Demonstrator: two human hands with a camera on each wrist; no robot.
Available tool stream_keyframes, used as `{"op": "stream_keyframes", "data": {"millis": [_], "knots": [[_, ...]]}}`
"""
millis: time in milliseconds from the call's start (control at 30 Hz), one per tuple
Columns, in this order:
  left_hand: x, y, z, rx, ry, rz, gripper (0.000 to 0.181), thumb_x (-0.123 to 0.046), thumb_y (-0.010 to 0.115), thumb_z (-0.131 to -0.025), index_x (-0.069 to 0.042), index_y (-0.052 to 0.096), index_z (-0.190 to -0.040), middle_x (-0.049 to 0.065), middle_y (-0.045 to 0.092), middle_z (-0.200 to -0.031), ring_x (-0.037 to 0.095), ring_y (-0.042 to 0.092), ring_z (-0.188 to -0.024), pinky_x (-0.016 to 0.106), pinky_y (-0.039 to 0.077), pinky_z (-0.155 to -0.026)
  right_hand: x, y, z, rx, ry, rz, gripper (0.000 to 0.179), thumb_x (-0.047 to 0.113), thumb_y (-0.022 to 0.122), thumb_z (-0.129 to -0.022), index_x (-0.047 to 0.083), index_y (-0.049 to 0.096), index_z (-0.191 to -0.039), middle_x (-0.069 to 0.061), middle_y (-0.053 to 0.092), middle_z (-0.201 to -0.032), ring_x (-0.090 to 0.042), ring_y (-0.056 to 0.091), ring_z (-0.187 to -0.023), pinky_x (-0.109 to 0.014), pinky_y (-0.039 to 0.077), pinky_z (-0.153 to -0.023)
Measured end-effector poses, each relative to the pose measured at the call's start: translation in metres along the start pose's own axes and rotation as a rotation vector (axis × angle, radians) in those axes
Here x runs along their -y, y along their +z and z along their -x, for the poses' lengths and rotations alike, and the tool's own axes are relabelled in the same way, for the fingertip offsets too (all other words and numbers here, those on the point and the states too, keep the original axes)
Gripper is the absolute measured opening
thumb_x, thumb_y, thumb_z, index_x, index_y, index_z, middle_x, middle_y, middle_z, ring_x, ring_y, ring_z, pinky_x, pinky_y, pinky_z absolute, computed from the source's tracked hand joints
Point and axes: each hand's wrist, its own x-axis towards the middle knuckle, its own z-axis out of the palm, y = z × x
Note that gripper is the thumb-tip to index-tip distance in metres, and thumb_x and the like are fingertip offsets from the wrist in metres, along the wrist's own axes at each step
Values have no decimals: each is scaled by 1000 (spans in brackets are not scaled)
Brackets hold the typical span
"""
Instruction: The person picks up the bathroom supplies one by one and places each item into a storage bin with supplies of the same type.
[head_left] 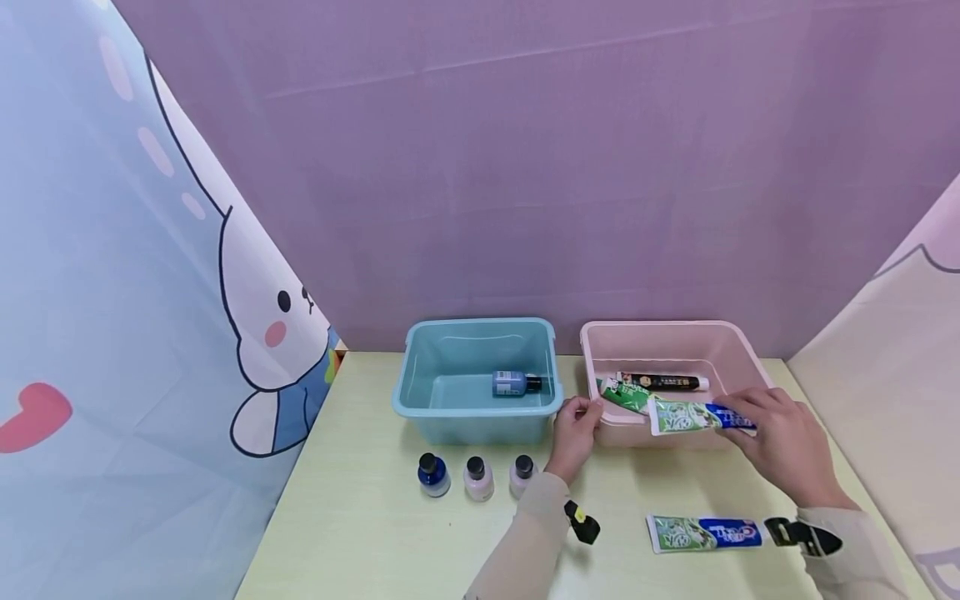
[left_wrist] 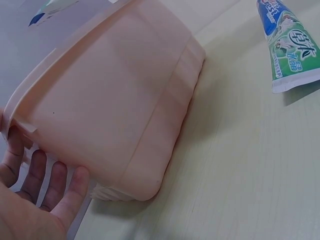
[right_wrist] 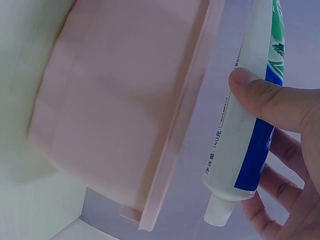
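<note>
Pale wood-grain table (head_left: 337, 500), purple drape (head_left: 525, 167) behind; blue-green toothpaste tube (head_left: 686, 416) over pink bin (head_left: 637, 434)'s front rim.
Right hand (head_left: 783, 437) pinches it; left hand (head_left: 576, 437) grips bin's front-left rim. Green tube (head_left: 626, 395) and black toothpaste tube (head_left: 663, 382) inside bin, matching tube (head_left: 705, 533) in front of it. Looks like the placing step; next move calls for lowering inside the rim, then release.

From here I read "净含量:140克" on the held toothpaste tube (right_wrist: 232, 155); "草本水晶" on the toothpaste tube lying (left_wrist: 292, 50) on the counter (left_wrist: 225, 175).
</note>
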Motion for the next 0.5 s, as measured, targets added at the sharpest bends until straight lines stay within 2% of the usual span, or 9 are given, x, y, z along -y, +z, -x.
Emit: {"op": "stream_keyframes", "data": {"millis": [300, 500], "knots": [[0, -1, 1, 9, 10, 11, 19, -33, 63, -102, -15, 65, -96, -5, 56, -102, 13, 56, -91, 51, 54, -92, -3, 1, -11, -13, -16, -5, 49, 14, 93, -60, 10, 78, -106, -11, 75, -100, -33, 61, -89, -51, 43, -68], [-2, 0, 2, 13, -4, -3, 20, -35, 63, -102, -16, 65, -98, -5, 57, -105, 12, 57, -92, 48, 55, -91, -4, 2, -16, 16, -4, 11, 50, 14, 93, -61, 9, 78, -109, -12, 75, -102, -34, 60, -91, -51, 43, -70]]}}
